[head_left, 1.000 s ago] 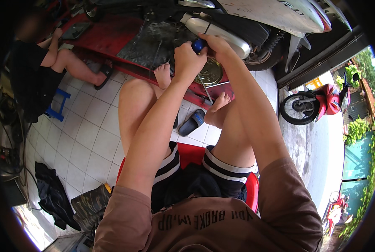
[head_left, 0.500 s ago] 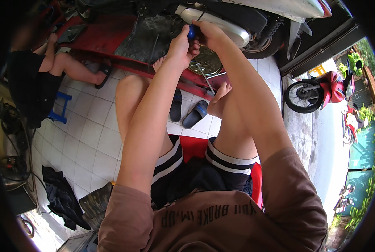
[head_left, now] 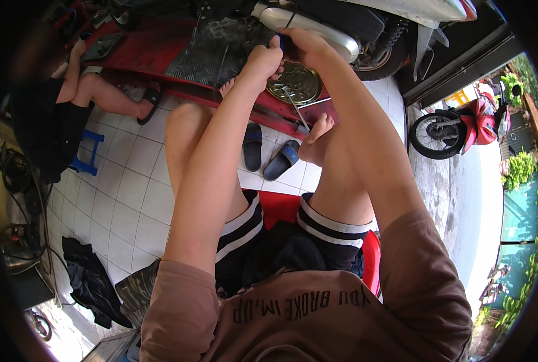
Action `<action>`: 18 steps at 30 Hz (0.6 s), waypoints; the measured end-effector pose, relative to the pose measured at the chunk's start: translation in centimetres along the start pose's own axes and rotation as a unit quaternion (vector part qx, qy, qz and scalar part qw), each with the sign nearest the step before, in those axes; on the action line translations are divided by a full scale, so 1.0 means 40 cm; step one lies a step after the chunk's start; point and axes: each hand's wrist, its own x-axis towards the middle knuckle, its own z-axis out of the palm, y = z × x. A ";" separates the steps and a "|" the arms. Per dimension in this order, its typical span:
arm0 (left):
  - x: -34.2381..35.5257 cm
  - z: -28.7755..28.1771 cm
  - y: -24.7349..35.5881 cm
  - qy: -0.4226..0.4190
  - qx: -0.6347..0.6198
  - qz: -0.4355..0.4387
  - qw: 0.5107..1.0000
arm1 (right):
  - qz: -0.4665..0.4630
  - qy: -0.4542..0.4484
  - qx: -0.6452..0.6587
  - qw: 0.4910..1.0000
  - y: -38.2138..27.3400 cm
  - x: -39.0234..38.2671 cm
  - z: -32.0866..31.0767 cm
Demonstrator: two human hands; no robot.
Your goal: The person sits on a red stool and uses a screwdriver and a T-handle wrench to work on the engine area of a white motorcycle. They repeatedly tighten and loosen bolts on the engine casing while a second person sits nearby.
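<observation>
One blue handle, mostly hidden between left hand and right hand, up in front of a scooter with a silver casing. Left fingers closed around it, thumb against its side; right fingers curled in from the other side, partly out of sight. Just past the right fingertips, a thin dark rod; cannot tell whether part of the same tool.

Seen just below both wrists, a round brass-coloured dish on a red platform, with a silver tool leaning out over the dish's rim toward the person. Further left on the platform, a dark ridged mat.

Bare right foot at the platform's edge, left foot partly behind the left forearm. Between the legs, two dark sandals side by side on white floor tiles.

Far left, a co-worker in dark clothes, seated on a blue stool. Lower left, a crumpled black cloth. Outside at the right, a red motorbike.
</observation>
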 end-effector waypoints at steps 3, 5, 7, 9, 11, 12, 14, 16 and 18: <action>0.046 -0.011 -0.024 0.071 0.157 0.055 0.984 | -0.001 0.002 -0.020 1.000 -0.008 0.000 0.018; 0.059 -0.008 -0.030 0.083 0.222 0.075 0.969 | -0.001 0.012 -0.029 1.000 -0.004 0.013 0.015; 0.031 0.024 -0.023 0.057 0.245 0.073 0.965 | 0.000 0.048 -0.045 0.998 0.007 0.021 -0.014; 0.014 0.028 -0.025 0.042 0.253 0.066 0.964 | -0.014 0.071 -0.162 0.984 0.002 0.007 -0.012; 0.008 0.031 -0.024 0.025 0.259 0.062 0.964 | -0.017 0.093 -0.245 0.965 -0.003 -0.001 -0.013; 0.008 0.033 -0.025 0.023 0.267 0.070 0.961 | -0.015 0.094 -0.259 0.961 -0.007 -0.003 -0.018; 0.001 0.038 -0.024 0.020 0.283 0.086 0.955 | -0.009 0.097 -0.284 0.954 -0.014 -0.010 -0.025; -0.013 0.040 -0.021 -0.017 0.255 0.078 0.964 | -0.021 0.083 -0.305 0.948 -0.019 -0.025 -0.032; -0.021 0.049 -0.023 -0.047 0.233 0.085 0.968 | -0.030 0.085 -0.360 0.928 -0.017 -0.026 -0.044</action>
